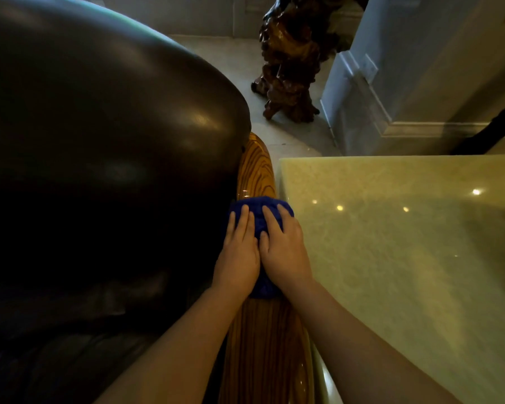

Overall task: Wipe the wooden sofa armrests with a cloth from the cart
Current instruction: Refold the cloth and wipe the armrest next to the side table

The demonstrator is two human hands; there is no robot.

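Furnished lounge, dark leather sofa, polished stone table, carved root sculpture

A pale stone tabletop fills the right side, polished enough to carry several small bright reflections of lights. Beyond its far edge lies a light tiled floor. On that floor stands a dark, gnarled root carving, glossy brown and knobbly, its base spreading into short feet. To the right of the carving rises a grey-white pillar with stepped moulding around its base. A dark, curved shape crosses the pillar's base at the far right edge; what it is cannot be told. A pale wall runs behind the carving.
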